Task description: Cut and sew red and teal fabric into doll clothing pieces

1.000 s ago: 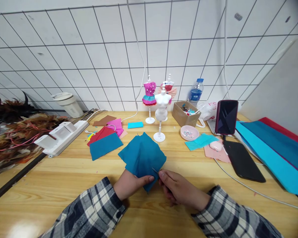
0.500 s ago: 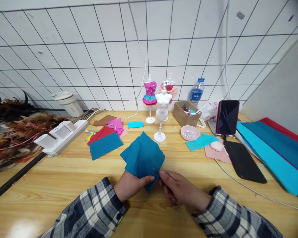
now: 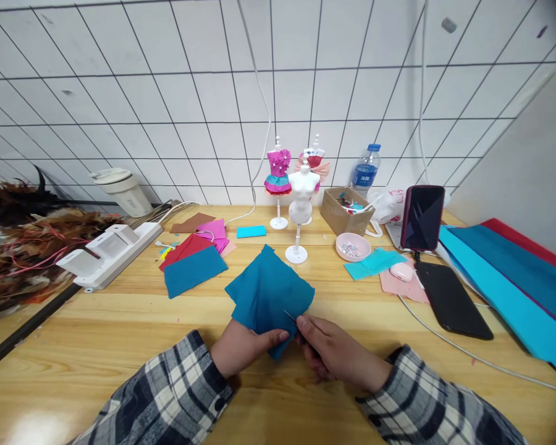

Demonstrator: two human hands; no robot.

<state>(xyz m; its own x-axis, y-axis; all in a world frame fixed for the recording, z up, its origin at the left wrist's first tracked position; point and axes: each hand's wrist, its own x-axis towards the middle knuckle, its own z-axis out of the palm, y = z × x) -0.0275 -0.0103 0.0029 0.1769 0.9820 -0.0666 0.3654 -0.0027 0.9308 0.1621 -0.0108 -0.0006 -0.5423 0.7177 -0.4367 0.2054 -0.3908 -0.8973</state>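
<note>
A dark teal square of cloth (image 3: 269,287), creased and partly folded, is held up above the table between my hands. My left hand (image 3: 248,349) grips its lower edge, with the thumb on top and the other fingers hidden beneath. My right hand (image 3: 331,346) is closed in a pinch at the cloth's lower right, holding a thin metal needle (image 3: 290,316) whose tip points up and left over the cloth. Whether the tip goes through the cloth I cannot tell. Just beyond the cloth stands a bare white mini dress form (image 3: 302,198).
Behind are a dress form in pink (image 3: 278,170), a cardboard box (image 3: 338,216) and a water bottle (image 3: 366,168). A pink bead dish (image 3: 353,247) and phone (image 3: 454,300) lie right. Cloth pieces (image 3: 195,271) and a power strip (image 3: 113,256) are left.
The cloth's right corner has spread a little outward to the right. Both hands keep nearly the same grip, and the whole view has shifted slightly.
</note>
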